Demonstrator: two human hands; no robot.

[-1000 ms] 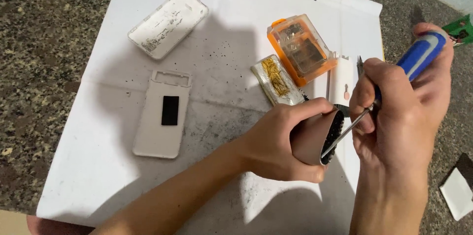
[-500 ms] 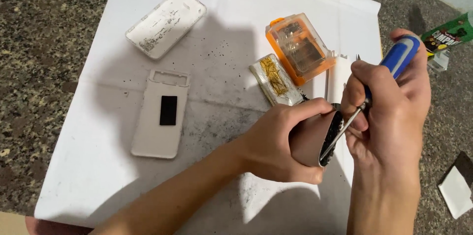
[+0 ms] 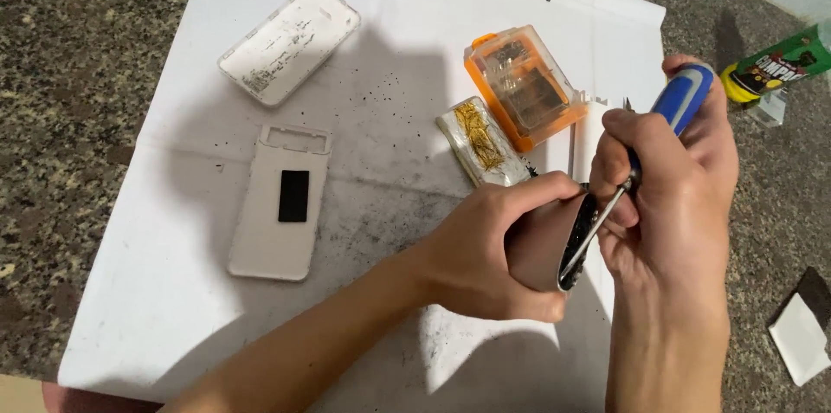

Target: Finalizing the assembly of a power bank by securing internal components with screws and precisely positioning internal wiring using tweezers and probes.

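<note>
- Since a moment ago my right hand point(image 3: 671, 196) has drawn in toward the left hand and tipped the screwdriver point(image 3: 658, 132) more upright; the other things on the paper lie as they did.
- My right grip is closed around the screwdriver's blue handle, with the metal shaft running down and left from my fingers.
- The shaft's tip sits at the dark open edge of the small device point(image 3: 554, 244), though I cannot tell exactly what it touches.
- My left hand point(image 3: 485, 257) is closed around that device, holding it on edge just above the white paper point(image 3: 173, 309), near the right side.
- Just beyond my left hand lies a silvery pack with a gold patch point(image 3: 480, 140), and touching its far right side is an orange case with a clear lid point(image 3: 524, 88).
- To the left lies a white cover with a black rectangle point(image 3: 281, 201); farther off, a second white shell point(image 3: 290, 42) lies tilted.
- The paper lies on a speckled stone surface point(image 3: 61, 75).
- At the far right, off the paper, lies a green and yellow tube point(image 3: 775, 62); a small white and dark card point(image 3: 801, 331) lies at the near right.
</note>
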